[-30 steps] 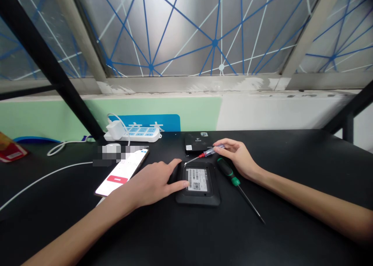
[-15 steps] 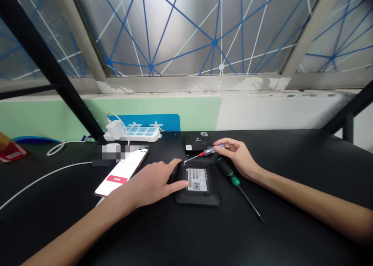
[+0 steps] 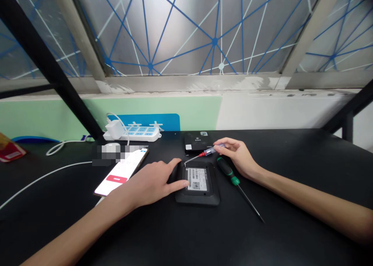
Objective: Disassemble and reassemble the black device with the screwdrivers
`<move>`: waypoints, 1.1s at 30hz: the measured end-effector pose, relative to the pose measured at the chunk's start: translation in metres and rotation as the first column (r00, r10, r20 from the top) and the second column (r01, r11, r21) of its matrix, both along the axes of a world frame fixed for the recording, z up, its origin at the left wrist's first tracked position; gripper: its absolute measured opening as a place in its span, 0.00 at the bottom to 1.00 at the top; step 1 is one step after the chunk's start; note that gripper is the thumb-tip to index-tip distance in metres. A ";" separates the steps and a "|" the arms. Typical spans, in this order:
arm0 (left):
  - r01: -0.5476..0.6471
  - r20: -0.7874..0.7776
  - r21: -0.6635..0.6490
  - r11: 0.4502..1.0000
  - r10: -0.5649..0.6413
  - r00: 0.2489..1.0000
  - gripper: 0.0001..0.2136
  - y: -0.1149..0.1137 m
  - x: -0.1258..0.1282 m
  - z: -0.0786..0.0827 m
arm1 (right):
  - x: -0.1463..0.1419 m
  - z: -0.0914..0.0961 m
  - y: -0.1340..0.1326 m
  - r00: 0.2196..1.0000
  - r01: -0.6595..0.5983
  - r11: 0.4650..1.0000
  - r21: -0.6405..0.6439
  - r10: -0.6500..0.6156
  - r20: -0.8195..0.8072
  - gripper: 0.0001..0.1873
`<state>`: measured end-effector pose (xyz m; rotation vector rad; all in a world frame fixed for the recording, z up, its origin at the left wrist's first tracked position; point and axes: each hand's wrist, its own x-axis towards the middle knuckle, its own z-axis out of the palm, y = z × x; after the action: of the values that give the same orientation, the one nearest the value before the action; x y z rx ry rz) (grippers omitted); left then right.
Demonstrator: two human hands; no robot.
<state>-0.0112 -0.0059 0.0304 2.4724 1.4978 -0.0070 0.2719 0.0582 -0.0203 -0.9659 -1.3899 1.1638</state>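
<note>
A person's left hand [image 3: 151, 182] rests on a black plastic device [image 3: 198, 198] on a dark table [image 3: 186, 235], while the right hand [image 3: 237, 157] grips a red-and-clear screwdriver [image 3: 207, 152], its tip at the device's corner. A green-handled screwdriver [image 3: 229, 175] lies just beside; a smartphone [image 3: 121, 172] lies left.

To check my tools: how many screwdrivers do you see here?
2: a clear-handled screwdriver in the right hand, and a green-handled screwdriver lying on the black desk beside that hand.
</note>
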 end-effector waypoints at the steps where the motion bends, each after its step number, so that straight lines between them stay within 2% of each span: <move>1: 0.000 -0.001 -0.003 1.000 0.000 1.000 0.36 0.000 0.000 0.000 | 0.000 0.000 0.000 1.000 0.002 1.000 -0.001 -0.002 0.003 0.13; 7: 0.003 0.009 0.003 1.000 -0.003 1.000 0.36 0.000 0.000 0.000 | 0.001 -0.001 0.000 1.000 0.006 1.000 0.002 -0.006 0.023 0.15; 23: 0.009 0.000 0.009 1.000 -0.009 1.000 0.36 0.001 0.000 0.000 | 0.001 -0.002 -0.001 1.000 -0.025 1.000 -0.013 0.025 0.010 0.13; 30: 0.007 0.015 0.015 1.000 -0.007 1.000 0.37 0.000 -0.001 -0.001 | 0.000 -0.002 0.002 0.997 0.069 0.997 0.029 -0.069 0.016 0.14; 33: 0.012 0.016 0.012 1.000 -0.012 1.000 0.36 0.000 -0.001 -0.001 | 0.001 -0.003 0.003 0.998 0.070 0.997 0.035 -0.070 0.002 0.13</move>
<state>-0.0127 -0.0056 0.0293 2.4850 1.4808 0.0201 0.2729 0.0610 -0.0235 -0.9844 -1.3640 1.0831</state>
